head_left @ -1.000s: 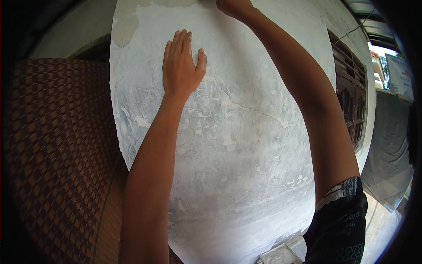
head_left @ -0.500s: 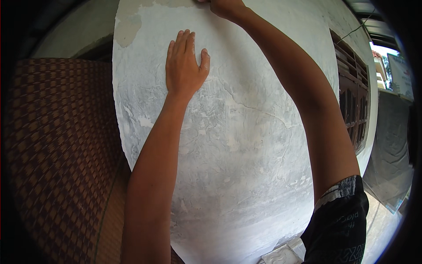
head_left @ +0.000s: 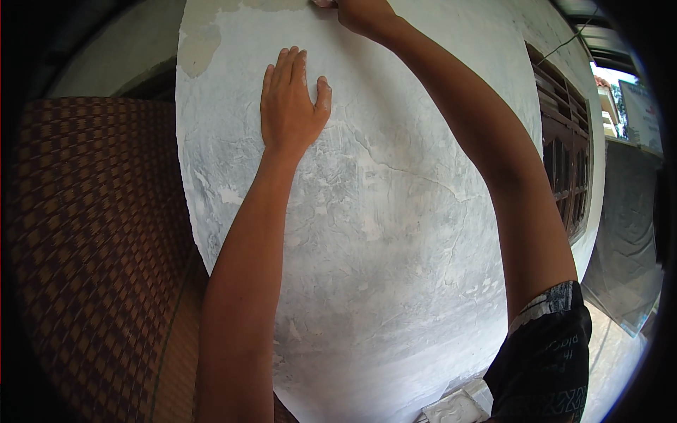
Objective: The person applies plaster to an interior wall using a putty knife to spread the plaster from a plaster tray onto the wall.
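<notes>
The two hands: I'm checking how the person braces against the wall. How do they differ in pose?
The left hand lies flat and open on the plastered wall, fingers together; the right hand reaches higher, curled at the picture's top edge, partly cut off. Both touch the wall.

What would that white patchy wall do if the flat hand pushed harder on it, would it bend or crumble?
The wall probably would not bend; it looks like hard plaster over a solid pillar. The left hand lies flat on it without denting it. Bits might flake off, though: thin cracks run across it, and a bare patch near the top suggests the coat can chip.
</notes>
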### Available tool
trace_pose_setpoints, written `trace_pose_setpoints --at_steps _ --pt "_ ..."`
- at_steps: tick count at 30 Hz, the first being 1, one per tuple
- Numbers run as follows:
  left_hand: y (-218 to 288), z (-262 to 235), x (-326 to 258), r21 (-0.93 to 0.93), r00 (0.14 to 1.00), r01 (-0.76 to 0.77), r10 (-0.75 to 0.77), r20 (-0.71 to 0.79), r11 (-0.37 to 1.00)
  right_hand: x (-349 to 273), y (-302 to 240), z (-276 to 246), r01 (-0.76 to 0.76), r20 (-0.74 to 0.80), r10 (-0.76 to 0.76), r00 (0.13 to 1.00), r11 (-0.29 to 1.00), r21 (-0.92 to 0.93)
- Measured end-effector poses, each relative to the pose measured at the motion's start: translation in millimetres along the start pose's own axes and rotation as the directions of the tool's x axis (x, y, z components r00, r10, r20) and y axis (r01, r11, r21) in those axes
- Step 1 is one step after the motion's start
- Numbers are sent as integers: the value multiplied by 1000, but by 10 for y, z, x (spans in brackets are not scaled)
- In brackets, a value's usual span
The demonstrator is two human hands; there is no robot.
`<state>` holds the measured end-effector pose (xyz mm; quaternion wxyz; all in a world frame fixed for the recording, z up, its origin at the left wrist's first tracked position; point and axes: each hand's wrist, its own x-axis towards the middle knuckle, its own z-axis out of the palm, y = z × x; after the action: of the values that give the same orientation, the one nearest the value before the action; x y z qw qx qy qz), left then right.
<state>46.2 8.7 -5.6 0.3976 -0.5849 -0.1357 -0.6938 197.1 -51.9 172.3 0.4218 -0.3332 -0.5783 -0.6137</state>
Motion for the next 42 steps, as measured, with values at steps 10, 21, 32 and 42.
trace_pose_setpoints --at_steps 10,21,32,42 --pt "-14 -79 33 5 1000 -4 4 -20 1000 158 -74 -366 -235 -22 238 971 968 85" --pt "-51 -129 19 14 1000 8 -7 -26 1000 -71 -307 -418 -32 -49 33 998 999 32" --pt "-92 -144 31 -5 999 -8 8 -39 1000 -284 -560 -252 82 42 -84 996 995 57" --pt "-27 -104 28 -36 999 16 -17 -34 999 -69 -186 -180 -106 61 101 993 991 78"
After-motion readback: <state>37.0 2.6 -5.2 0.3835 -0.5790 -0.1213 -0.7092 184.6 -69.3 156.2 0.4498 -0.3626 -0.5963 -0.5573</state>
